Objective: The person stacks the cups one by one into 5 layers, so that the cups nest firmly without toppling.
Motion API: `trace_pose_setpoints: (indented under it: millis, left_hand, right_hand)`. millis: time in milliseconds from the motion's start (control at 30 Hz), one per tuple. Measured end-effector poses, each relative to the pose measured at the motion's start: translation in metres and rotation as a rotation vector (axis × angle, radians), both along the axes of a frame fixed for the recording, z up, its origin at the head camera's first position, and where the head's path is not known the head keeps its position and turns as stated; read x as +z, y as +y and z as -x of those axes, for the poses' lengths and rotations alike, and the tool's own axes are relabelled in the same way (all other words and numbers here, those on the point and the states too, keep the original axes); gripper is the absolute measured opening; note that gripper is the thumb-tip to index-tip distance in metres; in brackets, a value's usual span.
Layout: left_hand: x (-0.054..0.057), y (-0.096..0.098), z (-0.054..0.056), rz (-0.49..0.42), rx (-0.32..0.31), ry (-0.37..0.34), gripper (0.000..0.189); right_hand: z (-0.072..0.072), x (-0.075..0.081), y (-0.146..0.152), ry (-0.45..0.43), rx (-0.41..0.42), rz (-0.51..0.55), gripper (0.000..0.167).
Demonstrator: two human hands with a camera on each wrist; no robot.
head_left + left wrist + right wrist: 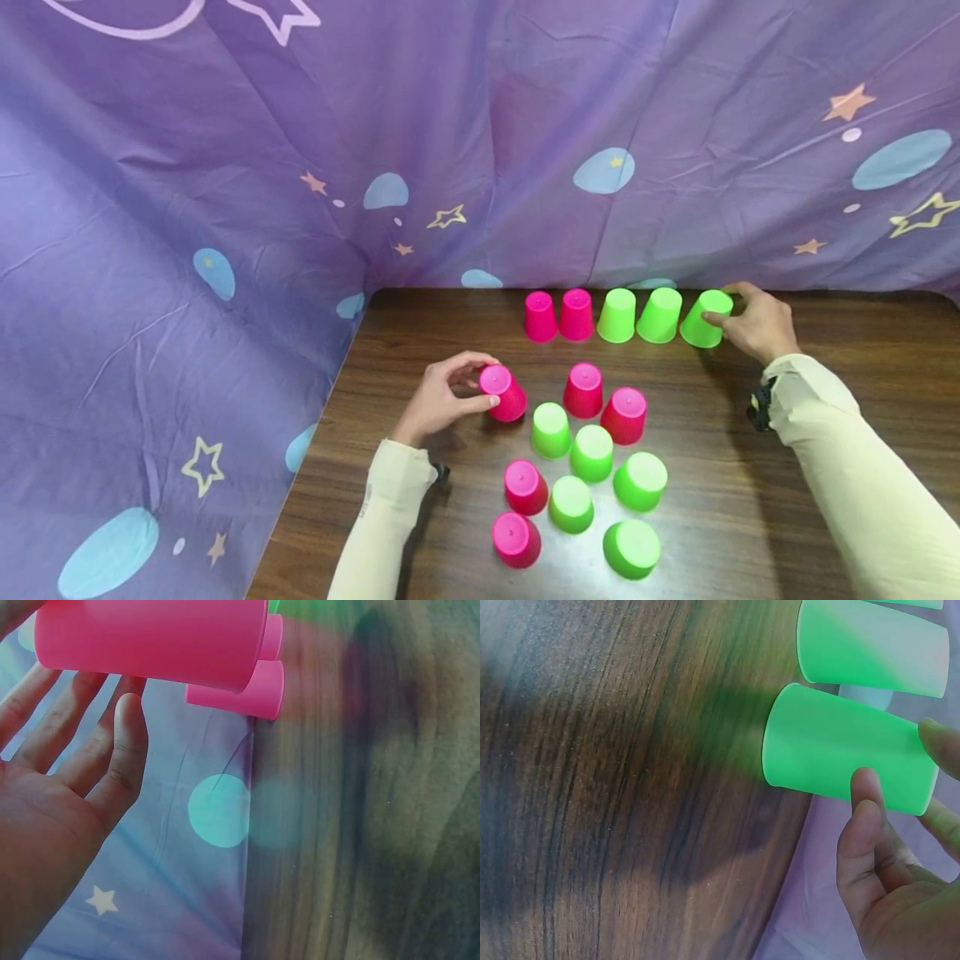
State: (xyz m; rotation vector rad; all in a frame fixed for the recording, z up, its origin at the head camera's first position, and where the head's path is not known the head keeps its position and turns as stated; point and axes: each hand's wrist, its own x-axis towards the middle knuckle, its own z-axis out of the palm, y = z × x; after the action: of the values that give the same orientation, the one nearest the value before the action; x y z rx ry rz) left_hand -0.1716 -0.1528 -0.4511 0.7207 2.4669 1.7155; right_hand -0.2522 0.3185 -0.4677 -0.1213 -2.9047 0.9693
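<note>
My left hand (438,402) grips an upside-down pink cup (506,395), thumb on the near side and fingers behind it. In the left wrist view that pink cup (150,641) spans the top, held near its base. At the back right, my right hand (763,323) pinches an upside-down green cup (702,325), which tilts slightly at the right end of a row. The right wrist view has this green cup (847,750) between thumb and fingers near its base, beside a neighbouring green cup (874,645).
The back row also holds two pink cups (577,316) and two green cups (660,316). Nearer, several upside-down pink cups (624,416) and green cups (592,455) stand scattered on the wooden table (750,517). A purple patterned cloth (480,125) hangs behind and at the left.
</note>
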Motion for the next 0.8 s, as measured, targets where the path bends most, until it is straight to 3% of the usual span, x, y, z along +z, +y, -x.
trace_pose_setpoints:
  millis: [267,467,800]
  left_hand:
    - [0.008,0.000,0.003,-0.015,0.009,0.003,0.045]
    - [0.016,0.003,0.009,-0.004,0.007,0.055,0.046]
    - [0.027,0.013,0.024,-0.002,0.008,0.069,0.047]
  right_hand:
    - [0.000,0.000,0.000,0.017,0.008,-0.011,0.062]
    - [-0.005,0.001,0.003,0.000,0.016,-0.020,0.077]
    - [-0.031,0.007,0.003,0.035,-0.021,-0.012,0.082]
